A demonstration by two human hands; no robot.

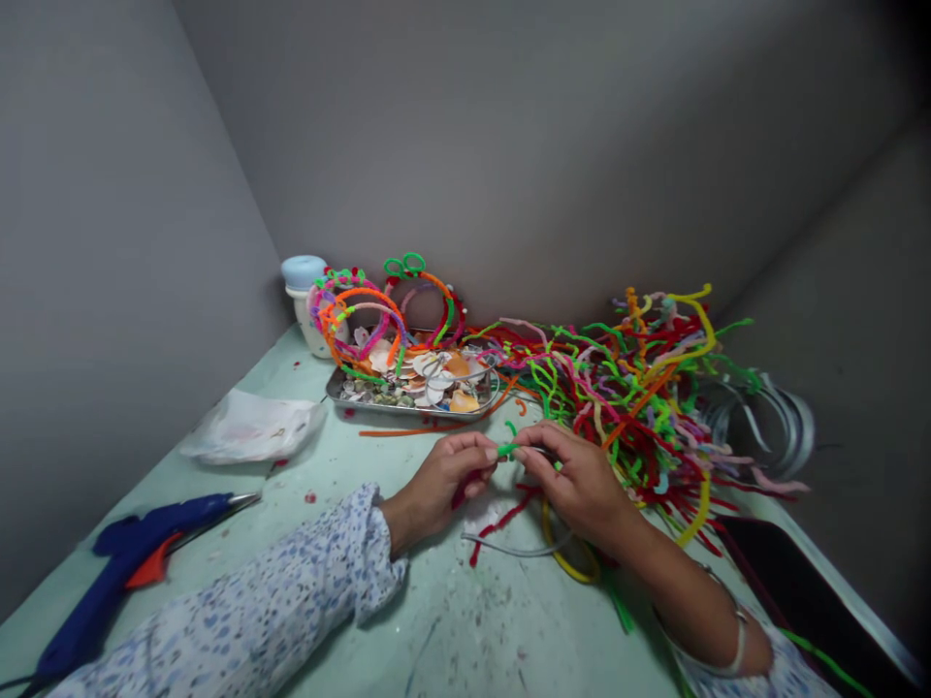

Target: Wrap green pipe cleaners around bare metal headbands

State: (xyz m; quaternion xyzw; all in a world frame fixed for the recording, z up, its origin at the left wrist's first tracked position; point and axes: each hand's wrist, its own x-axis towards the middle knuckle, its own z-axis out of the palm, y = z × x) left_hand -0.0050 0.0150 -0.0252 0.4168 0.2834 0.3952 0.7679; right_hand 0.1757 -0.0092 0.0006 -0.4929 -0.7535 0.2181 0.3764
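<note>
My left hand (pixel 445 480) and my right hand (pixel 574 480) meet over the pale green table (pixel 451 630). Both pinch a short green pipe cleaner (pixel 509 448) between their fingertips. A red pipe cleaner (pixel 501 522) also runs under my left palm. Below the hands a thin grey headband (pixel 509 550) curves on the table, and a yellow pipe cleaner loop (pixel 571 562) lies under my right wrist. A big heap of coloured pipe cleaners (pixel 626 388) sits just behind my right hand.
A blue glue gun (pixel 131 567) lies at the near left. A metal tray (pixel 407 399) of small decorations stands behind, with wrapped headbands (pixel 385 310) and a white jar (pixel 305 301) beyond. A crumpled plastic bag (pixel 251 427) is at left; bare grey headbands (pixel 771 417) at right.
</note>
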